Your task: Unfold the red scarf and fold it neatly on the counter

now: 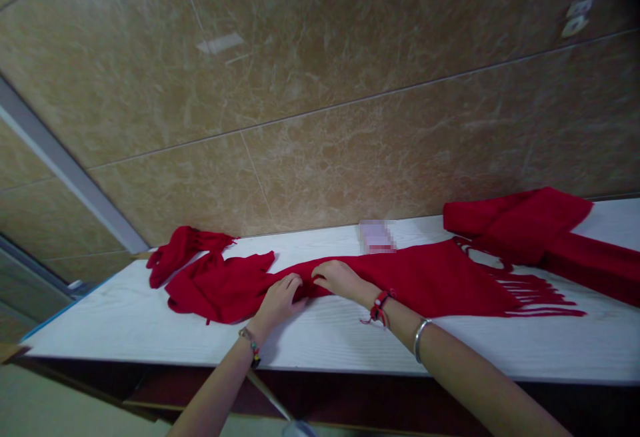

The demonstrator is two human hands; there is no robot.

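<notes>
In front of you stands a tan, stone-patterned wall point(350, 137), with a pale upright strip point(65, 164) running down it at your left. Against its foot is a long white counter point(345, 350). Beneath the top, its front opens into a dark storage space with a reddish-brown board point(200, 387) inside; the shade makes it too hard to tell what it holds.

On the counter, right under your hands, is the red scarf point(425, 280). It lies spread and fairly flat toward your right, ending in loose fringe, and narrows into creases where your hands are. To your left it runs into a rumpled heap. Beyond its fringe, near the wall, lies a folded red cloth point(520, 224) with a long tail stretching off to your right. At the far left a smaller fringed red bundle point(175, 254) sits bunched just beside the heap; you cannot tell whether the two are joined.

Your right hand point(340, 280) rests on the scarf's narrow part with its fingers bent; your left hand point(280, 297) is just beside it, fingers curled on the cloth. Whether either one grips a fold cannot be told.

Behind the scarf, near the wall, is a small pale packet point(376, 236), blurred, so its contents cannot be read. Smallest are your silver bangle point(421, 340) and red wristband point(381, 307) on the right arm, and a beaded bracelet point(250, 346) on the left.
</notes>
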